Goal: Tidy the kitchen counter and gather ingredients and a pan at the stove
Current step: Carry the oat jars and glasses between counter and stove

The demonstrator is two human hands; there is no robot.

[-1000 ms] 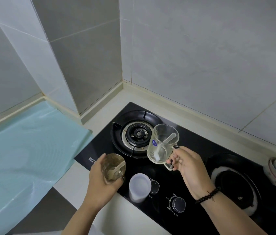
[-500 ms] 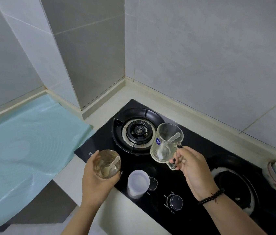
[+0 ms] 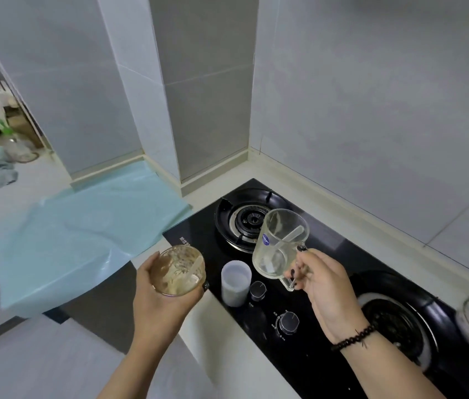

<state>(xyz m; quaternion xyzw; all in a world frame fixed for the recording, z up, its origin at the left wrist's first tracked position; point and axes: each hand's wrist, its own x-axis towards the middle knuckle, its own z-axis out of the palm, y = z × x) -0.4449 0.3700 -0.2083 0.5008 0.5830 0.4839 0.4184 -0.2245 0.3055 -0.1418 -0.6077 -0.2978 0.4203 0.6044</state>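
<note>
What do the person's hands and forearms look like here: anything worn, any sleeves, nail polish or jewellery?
Both forearms are bare, with no sleeves in view. The right hand has dark, near-black polish on its fingernails and a black beaded bracelet round the wrist. The left hand shows one dark-polished nail at a fingertip and no jewellery that I can see.

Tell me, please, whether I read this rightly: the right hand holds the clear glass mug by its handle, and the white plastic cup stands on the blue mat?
Not quite. In the head view the white plastic cup stands on the black glass stove, not on the blue mat. The right hand does hold the clear glass mug by its handle.
</note>
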